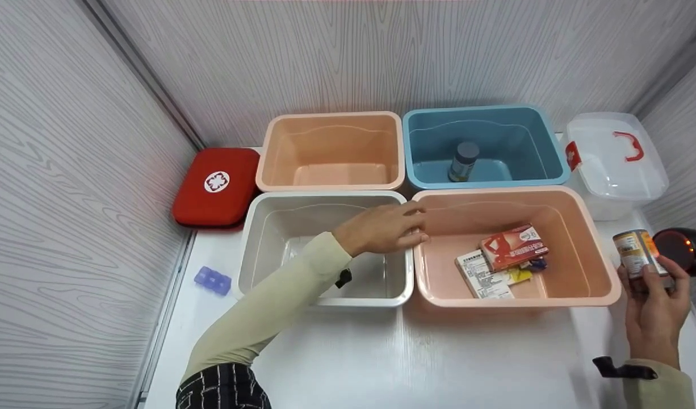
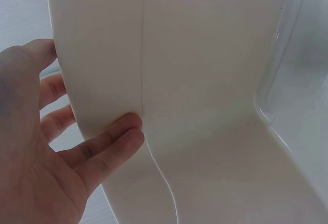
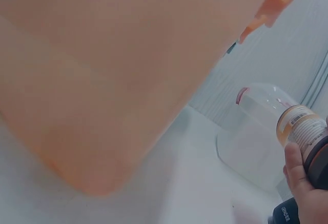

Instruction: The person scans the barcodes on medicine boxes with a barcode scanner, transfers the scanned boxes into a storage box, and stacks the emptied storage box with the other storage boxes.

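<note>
In the head view, my left hand [image 1: 382, 229] is at the right rim of the grey bin [image 1: 325, 301]. The left wrist view has the left hand [image 2: 56, 147] with digits on both sides of the pale bin wall [image 2: 205, 70], gripping its edge. At the far right my right hand [image 1: 657, 309] holds an orange-and-white labelled can [image 1: 637, 253] in front of a black device [image 1: 686, 250] with a red glow. That labelled container [image 3: 302, 126], with a dark end, rests in the right hand [image 3: 310, 198] in the right wrist view.
Boxes [image 1: 515, 247] lie in the right-hand pink bin [image 1: 518, 303]. A dark-lidded bottle [image 1: 464, 162] stands in the blue bin [image 1: 490, 185]. Behind is another pink bin [image 1: 331, 188]. A red case [image 1: 217, 187] and purple pillbox [image 1: 213, 280] sit left, a clear lidded box [image 1: 615, 156] right.
</note>
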`<state>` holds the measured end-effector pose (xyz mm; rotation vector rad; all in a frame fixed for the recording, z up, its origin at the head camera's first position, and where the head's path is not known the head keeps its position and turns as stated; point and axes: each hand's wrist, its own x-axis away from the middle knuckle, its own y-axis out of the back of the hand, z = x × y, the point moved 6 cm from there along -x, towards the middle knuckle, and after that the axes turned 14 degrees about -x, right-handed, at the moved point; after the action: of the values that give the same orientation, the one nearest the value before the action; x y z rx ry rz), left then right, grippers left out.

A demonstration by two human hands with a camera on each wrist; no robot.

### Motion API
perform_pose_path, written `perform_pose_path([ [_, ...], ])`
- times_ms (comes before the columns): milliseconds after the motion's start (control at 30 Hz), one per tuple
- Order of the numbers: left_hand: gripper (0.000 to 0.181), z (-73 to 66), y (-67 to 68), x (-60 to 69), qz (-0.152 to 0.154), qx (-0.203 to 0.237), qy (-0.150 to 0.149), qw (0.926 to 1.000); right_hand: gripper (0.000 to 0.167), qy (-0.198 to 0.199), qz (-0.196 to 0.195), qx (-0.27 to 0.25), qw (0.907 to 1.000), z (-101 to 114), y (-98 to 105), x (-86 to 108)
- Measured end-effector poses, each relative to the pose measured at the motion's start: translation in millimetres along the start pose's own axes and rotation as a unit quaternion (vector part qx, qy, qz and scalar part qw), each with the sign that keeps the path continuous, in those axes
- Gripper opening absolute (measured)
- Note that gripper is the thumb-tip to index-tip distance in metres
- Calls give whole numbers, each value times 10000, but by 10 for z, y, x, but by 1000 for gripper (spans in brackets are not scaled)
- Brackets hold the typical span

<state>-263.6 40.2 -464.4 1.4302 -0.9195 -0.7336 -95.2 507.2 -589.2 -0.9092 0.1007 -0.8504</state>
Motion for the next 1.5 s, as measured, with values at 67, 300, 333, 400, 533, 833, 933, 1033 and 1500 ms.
perform_pose_path([
  [67, 37, 0, -2, -1, -11, 15, -9, 10000, 45, 197, -18, 290, 9994, 12, -5, 9],
  [300, 40, -6, -4, 2, 40, -26, -25, 10000, 46, 485, -153, 499, 9975, 28, 33, 21],
  [333, 39, -8, -3, 2, 39, -19, -28, 10000, 46, 507, -144, 484, 9974, 30, 38, 21],
  [400, 39, -11, 1, 4, 14, -47, -52, 10000, 45, 515, -132, 395, 9978, 31, 52, 19],
  [533, 39, -17, 2, 0, -43, -121, -87, 9999, 45, 369, -233, 232, 9988, 14, 106, 19],
  [833, 40, -20, -13, -3, -8, -105, -64, 9999, 50, -97, -749, -541, 9957, -42, 258, 16],
  [933, 39, -18, -17, -1, 48, -49, -12, 10000, 49, -149, -830, -832, 9930, -60, 287, 19],
  [1033, 39, -15, -20, 1, 110, 8, 38, 9999, 50, -178, -876, -951, 9915, -71, 297, 27],
  [1500, 38, -5, -2, 13, 72, 16, -3, 10000, 40, 1107, -263, 1477, 9825, 9, 151, 37],
])
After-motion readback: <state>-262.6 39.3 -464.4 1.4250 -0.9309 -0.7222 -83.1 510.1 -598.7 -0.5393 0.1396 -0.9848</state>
